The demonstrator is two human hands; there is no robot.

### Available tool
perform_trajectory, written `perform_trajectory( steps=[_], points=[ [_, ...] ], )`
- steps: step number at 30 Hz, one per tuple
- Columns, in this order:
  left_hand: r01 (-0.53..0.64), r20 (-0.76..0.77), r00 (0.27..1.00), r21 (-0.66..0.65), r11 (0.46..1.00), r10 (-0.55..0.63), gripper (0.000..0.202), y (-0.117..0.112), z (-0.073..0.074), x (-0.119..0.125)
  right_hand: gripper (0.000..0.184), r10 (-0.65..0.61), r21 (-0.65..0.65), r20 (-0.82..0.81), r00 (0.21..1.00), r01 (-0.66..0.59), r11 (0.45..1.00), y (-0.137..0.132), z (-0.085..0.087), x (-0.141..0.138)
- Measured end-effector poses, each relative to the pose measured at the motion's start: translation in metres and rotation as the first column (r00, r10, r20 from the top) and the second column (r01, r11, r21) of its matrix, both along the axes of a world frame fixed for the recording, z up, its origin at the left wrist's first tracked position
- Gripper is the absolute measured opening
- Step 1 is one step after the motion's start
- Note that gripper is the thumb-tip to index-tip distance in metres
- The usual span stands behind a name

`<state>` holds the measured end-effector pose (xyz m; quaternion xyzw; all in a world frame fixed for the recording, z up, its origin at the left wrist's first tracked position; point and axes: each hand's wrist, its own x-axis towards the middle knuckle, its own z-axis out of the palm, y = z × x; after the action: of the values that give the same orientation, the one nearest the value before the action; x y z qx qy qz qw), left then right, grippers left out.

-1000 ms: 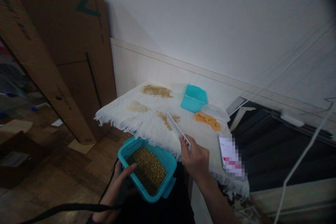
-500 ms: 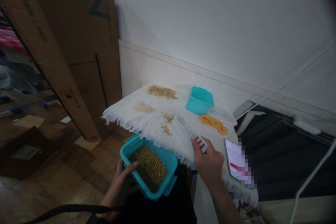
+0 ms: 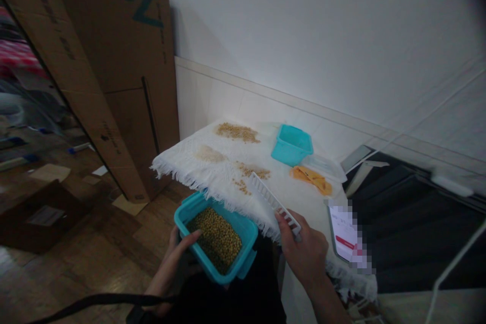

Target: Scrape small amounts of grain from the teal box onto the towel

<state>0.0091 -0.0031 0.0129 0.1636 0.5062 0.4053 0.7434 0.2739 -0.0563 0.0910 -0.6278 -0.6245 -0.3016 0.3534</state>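
My left hand grips the near left side of a turquoise plastic container, its thumb over the rim. Yellow beans that look like soybeans lie inside. The container is held just below the fringed edge of a white cloth. In my right hand, fingers are closed on one end of a white slotted plastic strip. Its far end is at the cloth beside a small scatter of beans. Another loose patch of beans lies just beyond that end.
Farther back on the cloth are a bean pile and a pale grain heap. A second turquoise container, a clear lid, an orange cloth and a phone stand right. A tall cardboard box rises left.
The slotted strip has shifted slightly toward me and tilted, so more of the bean patch behind it shows. My left hand holds the container almost as before. The view has shifted slightly.
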Motion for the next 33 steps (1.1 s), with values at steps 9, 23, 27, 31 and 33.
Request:
perform_trajectory(
  steps=[9,23,27,31,33],
  points=[
    [-0.010,0.023,1.000,0.013,1.000,0.009,0.093,-0.002,0.009,0.001,0.051,0.075,-0.024,0.002,0.997,-0.075,0.997,0.000,0.006,-0.005],
    [-0.014,-0.001,1.000,0.053,0.998,0.014,0.074,-0.002,0.009,-0.004,0.035,0.353,-0.092,-0.047,0.934,-0.356,0.930,-0.005,0.005,-0.024],
    [-0.010,-0.005,1.000,0.090,0.996,0.010,0.078,-0.002,0.016,-0.009,0.038,0.268,-0.068,-0.077,0.960,-0.273,0.960,-0.002,0.006,-0.017],
    [-0.020,-0.002,1.000,0.082,0.996,0.020,0.081,0.001,0.013,-0.011,0.048,0.085,0.019,-0.128,0.988,-0.083,0.996,0.018,0.006,0.003],
    [-0.033,-0.004,0.999,0.063,0.997,0.034,0.084,0.003,0.008,-0.012,0.049,0.093,0.028,-0.132,0.987,-0.090,0.996,0.028,0.004,0.011]
  ],
)
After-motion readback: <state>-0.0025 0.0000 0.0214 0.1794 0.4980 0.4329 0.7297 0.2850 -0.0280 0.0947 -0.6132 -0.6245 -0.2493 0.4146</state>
